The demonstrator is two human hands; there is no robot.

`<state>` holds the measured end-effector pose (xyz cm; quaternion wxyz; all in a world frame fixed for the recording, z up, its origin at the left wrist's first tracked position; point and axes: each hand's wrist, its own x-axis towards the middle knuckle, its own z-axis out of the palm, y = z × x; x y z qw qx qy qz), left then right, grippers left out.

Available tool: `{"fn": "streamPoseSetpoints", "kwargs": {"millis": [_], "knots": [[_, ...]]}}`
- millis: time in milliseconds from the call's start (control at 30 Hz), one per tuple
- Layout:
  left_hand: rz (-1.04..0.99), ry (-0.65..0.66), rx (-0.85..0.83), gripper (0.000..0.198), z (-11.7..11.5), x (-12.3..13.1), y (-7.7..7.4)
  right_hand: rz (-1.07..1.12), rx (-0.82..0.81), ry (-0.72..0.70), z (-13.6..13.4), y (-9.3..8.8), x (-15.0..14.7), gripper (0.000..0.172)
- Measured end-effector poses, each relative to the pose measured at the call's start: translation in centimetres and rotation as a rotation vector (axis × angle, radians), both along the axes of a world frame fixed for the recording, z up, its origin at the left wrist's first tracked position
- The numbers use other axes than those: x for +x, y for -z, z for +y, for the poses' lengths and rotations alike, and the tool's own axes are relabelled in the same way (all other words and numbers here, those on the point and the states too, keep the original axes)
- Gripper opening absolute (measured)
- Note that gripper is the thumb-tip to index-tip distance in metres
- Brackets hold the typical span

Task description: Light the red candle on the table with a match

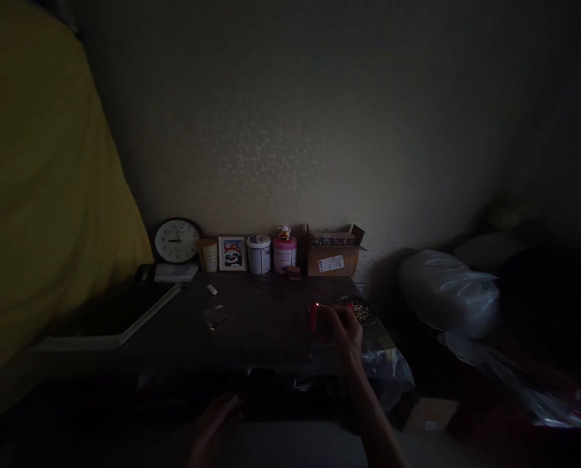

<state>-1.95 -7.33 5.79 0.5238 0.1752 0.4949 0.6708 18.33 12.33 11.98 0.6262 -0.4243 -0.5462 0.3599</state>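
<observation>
While my right hand (343, 327) pinches a small red thing (314, 318) upright on the tabletop (261, 325) to steady it, my left hand (217, 426) idles low — its grip too dark to tell.

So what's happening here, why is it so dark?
A person sits at a dim table. Their right hand is stretched out over it, holding a small red thing with a tiny glowing spot, beside a little dish of sticks. Their left hand rests low, near the table's edge, holding nothing that shows. A clock, jars and a cardboard box line the wall.
</observation>
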Motion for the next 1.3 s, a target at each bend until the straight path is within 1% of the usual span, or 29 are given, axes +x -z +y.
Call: {"fn": "streamPoseSetpoints", "kwargs": {"millis": [133,233,367,433,633,733,833,1000,1167,1300], "knots": [[0.009,-0.017,-0.011,0.024,0.6,-0.1,0.5,-0.012,0.003,0.015,0.6,0.2,-0.2,0.033],[0.027,-0.024,-0.033,0.024,0.8,-0.2,0.4,-0.016,0.006,0.016,0.9,0.3,-0.4,0.032],[0.054,0.004,-0.010,0.021,0.8,-0.5,0.3,-0.013,-0.004,0.013,1.2,0.4,-0.5,0.033],[0.059,0.002,-0.017,0.021,0.9,-0.7,0.8,-0.014,-0.009,0.015,1.4,0.5,-0.6,0.033],[0.025,-0.006,-0.010,0.027,1.8,-1.4,3.2,-0.017,-0.011,0.005,1.9,1.0,-0.8,0.034],[0.030,-0.024,-0.023,0.030,2.0,-1.5,3.8,-0.020,-0.015,0.005,1.9,0.9,-0.8,0.034],[0.033,-0.041,-0.043,0.028,2.0,-1.3,3.7,-0.027,-0.008,0.003,1.9,0.8,-0.8,0.033],[0.021,-0.031,-0.039,0.029,2.0,-1.0,3.3,-0.028,0.000,0.006,2.2,1.0,-0.8,0.031],[-0.013,-0.026,-0.056,0.029,2.0,-1.2,3.6,-0.031,0.006,0.000,2.3,1.2,-0.9,0.029],[-0.015,-0.034,-0.025,0.031,1.8,-1.4,3.7,-0.030,0.017,0.006,2.2,0.9,-0.9,0.028]]}}
